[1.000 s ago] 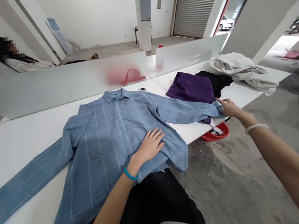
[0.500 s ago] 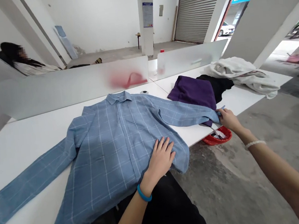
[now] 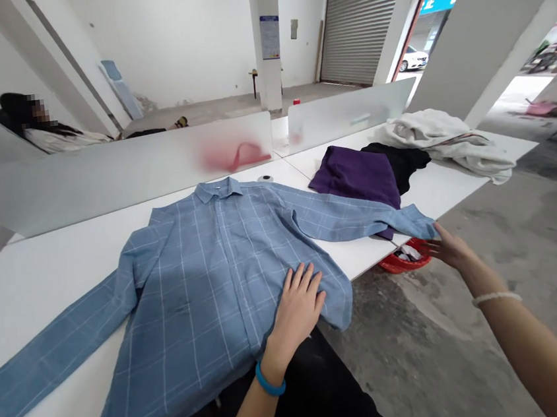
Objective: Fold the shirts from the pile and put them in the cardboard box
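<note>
Blue checked shirt (image 3: pixel 182 291) is spread out front side up on a white tabletop (image 3: pixel 66 270), seen from the head camera. Collar's toward the far edge, and the hem runs out past the near edge. One sleeve angles off to the left and gets cut off by the frame. The other stretches right, crossing a bit of a purple garment (image 3: pixel 354 174), with its cuff right about at the near edge on the right.

Left hand (image 3: pixel 299 306) is palm-down on the shirt, close to the hem and the near edge, fingers straight and slightly spread. So the shirt's directly under it, and it's not gripping anything, just lying flat. Blue band (image 3: pixel 269 378) on that wrist.

Right hand (image 3: pixel 446 247) is out at the cuff end, fingers partly open and kinda blurry. Fingertips are at the cuff, but I can't tell if they're actually pinching it. The rest of the shirt is off to that hand's left.

Also around: black garment (image 3: pixel 406 162) and whitish fabric (image 3: pixel 429 129) past the purple one toward the right end, plus a red bin (image 3: pixel 401 265) below the near edge.
</note>
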`<state>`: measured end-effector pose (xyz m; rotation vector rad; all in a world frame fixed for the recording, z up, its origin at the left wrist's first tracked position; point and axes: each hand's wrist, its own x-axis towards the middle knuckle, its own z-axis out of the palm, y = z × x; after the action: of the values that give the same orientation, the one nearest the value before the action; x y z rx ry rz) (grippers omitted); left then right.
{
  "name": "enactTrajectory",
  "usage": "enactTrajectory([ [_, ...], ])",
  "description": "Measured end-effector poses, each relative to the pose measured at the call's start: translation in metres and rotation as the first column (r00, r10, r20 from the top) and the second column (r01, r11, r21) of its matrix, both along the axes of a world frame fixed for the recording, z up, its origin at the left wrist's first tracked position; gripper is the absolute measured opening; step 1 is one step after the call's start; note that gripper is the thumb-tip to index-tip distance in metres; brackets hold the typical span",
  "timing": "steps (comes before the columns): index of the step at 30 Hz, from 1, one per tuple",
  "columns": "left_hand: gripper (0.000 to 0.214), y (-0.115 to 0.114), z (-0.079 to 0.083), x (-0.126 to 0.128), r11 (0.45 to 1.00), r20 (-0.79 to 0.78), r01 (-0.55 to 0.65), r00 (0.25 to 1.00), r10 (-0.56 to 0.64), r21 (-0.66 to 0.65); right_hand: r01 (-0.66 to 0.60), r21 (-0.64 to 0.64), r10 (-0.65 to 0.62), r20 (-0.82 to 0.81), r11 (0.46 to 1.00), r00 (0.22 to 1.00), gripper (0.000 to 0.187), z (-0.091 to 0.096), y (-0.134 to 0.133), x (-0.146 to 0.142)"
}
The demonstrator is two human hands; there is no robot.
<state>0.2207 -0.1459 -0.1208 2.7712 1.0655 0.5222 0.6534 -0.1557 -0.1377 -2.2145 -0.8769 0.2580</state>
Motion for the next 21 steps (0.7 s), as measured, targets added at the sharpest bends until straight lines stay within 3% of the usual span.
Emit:
enactTrajectory([
  [4, 0.046, 0.0, 0.0, -0.001, 1.0, -0.006, -0.005, 1.0, 0.005, -0.008, 0.071, 0.107, -0.035, -0.31, 0.992, 0.95, 0.025, 0.017, -0.002, 0.009],
  [6, 0.046, 0.0, 0.0, -0.001, 1.0, -0.01, -0.006, 1.0, 0.006, -0.006, 0.127, 0.201, -0.044, -0.372, 0.971, 0.927, 0.027, 0.038, -0.005, 0.017],
  [9, 0.046, 0.0, 0.001, -0.002, 1.0, -0.022, -0.002, 1.0, 0.002, -0.003, 0.169, 0.375, -0.012, -0.387, 0.912, 0.922, 0.019, 0.084, -0.004, 0.027],
  [11, 0.046, -0.001, 0.002, -0.002, 1.0, -0.028, 0.005, 1.0, -0.005, -0.001, 0.173, 0.514, 0.047, -0.387, 0.84, 0.921, 0.016, 0.119, 0.004, 0.031],
  [13, 0.045, -0.001, 0.003, -0.003, 1.0, -0.03, 0.007, 1.0, -0.007, 0.002, 0.183, 0.659, 0.148, -0.413, 0.729, 0.898, 0.019, 0.153, 0.016, 0.035],
  [15, 0.044, -0.001, 0.004, -0.003, 1.0, -0.034, 0.012, 0.999, -0.012, 0.005, 0.225, 0.72, 0.198, -0.452, 0.656, 0.87, 0.025, 0.178, 0.032, 0.04],
  [16, 0.045, -0.002, 0.004, -0.003, 1.0, -0.038, 0.014, 0.999, -0.013, 0.005, 0.238, 0.703, 0.173, -0.459, 0.67, 0.871, 0.029, 0.186, 0.039, 0.042],
  [18, 0.045, -0.002, 0.004, -0.003, 1.0, -0.043, 0.015, 0.999, -0.015, 0.003, 0.24, 0.611, 0.056, -0.424, 0.755, 0.904, 0.031, 0.191, 0.054, 0.048],
  [21, 0.045, -0.003, 0.003, -0.003, 1.0, -0.031, 0.013, 0.999, -0.013, 0.006, 0.24, 0.479, -0.085, -0.322, 0.844, 0.943, 0.024, 0.179, 0.069, 0.056],
])
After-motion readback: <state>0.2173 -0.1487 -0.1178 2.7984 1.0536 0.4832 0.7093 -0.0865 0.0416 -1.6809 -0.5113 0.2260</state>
